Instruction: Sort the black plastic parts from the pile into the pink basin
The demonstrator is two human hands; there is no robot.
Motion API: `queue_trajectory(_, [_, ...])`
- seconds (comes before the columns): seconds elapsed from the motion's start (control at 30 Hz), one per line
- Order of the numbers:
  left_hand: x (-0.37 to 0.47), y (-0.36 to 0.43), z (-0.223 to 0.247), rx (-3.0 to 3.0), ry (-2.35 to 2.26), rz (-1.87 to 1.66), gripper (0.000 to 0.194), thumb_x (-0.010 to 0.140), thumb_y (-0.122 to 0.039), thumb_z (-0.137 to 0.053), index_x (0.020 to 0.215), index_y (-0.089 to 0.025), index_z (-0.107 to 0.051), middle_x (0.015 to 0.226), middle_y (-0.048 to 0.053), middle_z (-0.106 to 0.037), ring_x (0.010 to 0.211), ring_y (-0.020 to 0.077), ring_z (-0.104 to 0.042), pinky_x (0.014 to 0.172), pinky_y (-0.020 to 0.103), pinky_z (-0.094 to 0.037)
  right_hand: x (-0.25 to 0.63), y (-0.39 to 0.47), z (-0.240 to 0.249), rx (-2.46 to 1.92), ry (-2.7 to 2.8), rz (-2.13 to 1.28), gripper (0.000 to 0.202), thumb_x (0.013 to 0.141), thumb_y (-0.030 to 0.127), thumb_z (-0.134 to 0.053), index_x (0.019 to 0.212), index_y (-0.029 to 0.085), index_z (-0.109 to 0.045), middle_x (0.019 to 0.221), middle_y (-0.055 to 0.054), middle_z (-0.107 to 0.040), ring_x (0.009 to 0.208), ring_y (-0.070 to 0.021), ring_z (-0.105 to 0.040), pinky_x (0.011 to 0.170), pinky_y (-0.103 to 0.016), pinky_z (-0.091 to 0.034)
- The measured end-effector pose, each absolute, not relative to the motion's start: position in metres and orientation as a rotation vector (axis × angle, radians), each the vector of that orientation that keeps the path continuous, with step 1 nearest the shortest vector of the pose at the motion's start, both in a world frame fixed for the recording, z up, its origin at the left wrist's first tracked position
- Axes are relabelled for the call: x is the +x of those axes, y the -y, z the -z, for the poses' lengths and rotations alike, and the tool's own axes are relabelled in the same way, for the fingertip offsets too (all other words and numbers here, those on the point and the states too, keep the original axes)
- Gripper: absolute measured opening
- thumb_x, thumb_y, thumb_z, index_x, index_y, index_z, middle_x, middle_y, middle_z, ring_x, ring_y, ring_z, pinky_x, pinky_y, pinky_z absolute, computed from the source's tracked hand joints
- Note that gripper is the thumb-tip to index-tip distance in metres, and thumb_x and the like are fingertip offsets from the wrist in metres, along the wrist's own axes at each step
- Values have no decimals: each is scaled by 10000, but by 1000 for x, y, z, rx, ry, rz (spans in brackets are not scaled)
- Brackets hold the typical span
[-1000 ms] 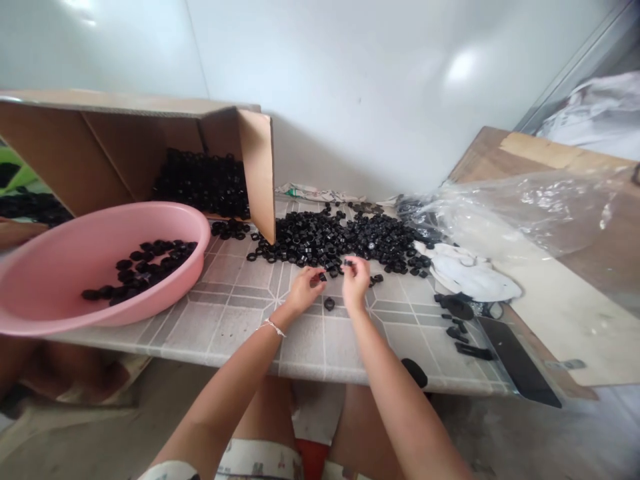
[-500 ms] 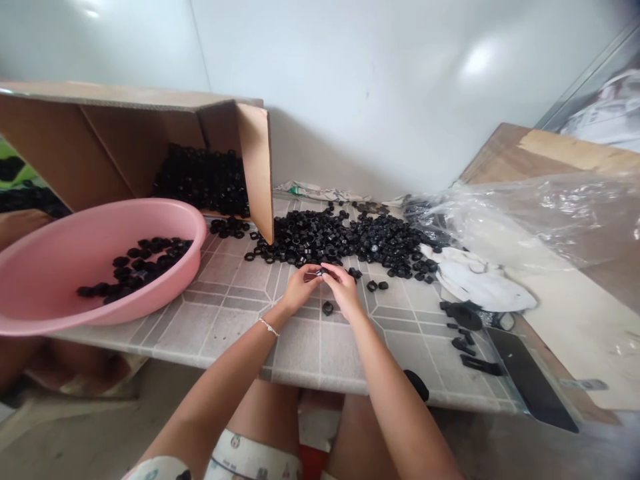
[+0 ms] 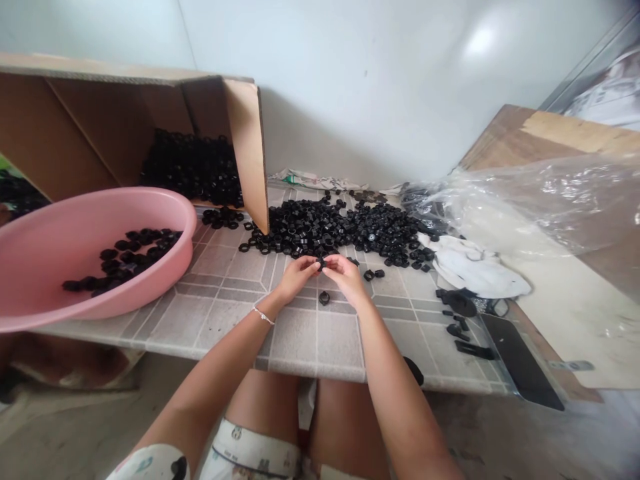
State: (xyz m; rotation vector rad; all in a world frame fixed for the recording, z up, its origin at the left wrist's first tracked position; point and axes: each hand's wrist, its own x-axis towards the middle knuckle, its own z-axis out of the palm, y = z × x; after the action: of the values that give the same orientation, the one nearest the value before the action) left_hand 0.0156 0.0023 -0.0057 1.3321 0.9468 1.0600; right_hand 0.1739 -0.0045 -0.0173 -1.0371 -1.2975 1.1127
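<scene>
My left hand (image 3: 299,275) and my right hand (image 3: 345,275) meet over the table, both closed on one small black ring-shaped part (image 3: 321,264). Thumbs and fingertips pinch it from either side. Just below them a single black ring (image 3: 324,298) lies on the tiled-pattern tablecloth (image 3: 295,340). Directly beyond my fingers spreads a heap of black rings and caps (image 3: 310,227). Two loose black pieces (image 3: 374,274) sit right of my right hand. At the left, a pink basin (image 3: 187,227) holds several black parts (image 3: 135,257).
A cardboard box (image 3: 245,147) on its side holds more black rings. To the right lie a white cloth (image 3: 480,270), clear plastic film (image 3: 540,200), black strips (image 3: 473,350) and a dark phone-like slab (image 3: 523,360). A pale wall (image 3: 350,80) stands behind.
My fingers have turned the small part between them, and it now shows dark and more upright. The whole view has shifted slightly, so the table things appear a little higher and further left.
</scene>
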Motion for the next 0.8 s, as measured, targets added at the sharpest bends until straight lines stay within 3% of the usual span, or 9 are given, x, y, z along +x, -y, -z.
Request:
queue_trajectory(0.6, [10,-2,15,1679,-1116,-1120,217,800,-295,-593,931,-142,-671,923,80,-702,845,197,-629,801,326,-489,170,4,29,-1096,1337,-1118,244,640,344,-705,836,203,-668,864,-53,-727,820,-214,-669,842,-388,-502])
queue_trajectory(0.8, [13,-2,18,1735,-1165,-1094,263,840,-298,-537,978,-124,-678,949,103,-697,865,208,-627,803,335,-492,168,8,25,-1138,1362,-1049,297,670,419,-698,871,202,-673,893,-57,-721,835,-216,-659,820,-366,-502])
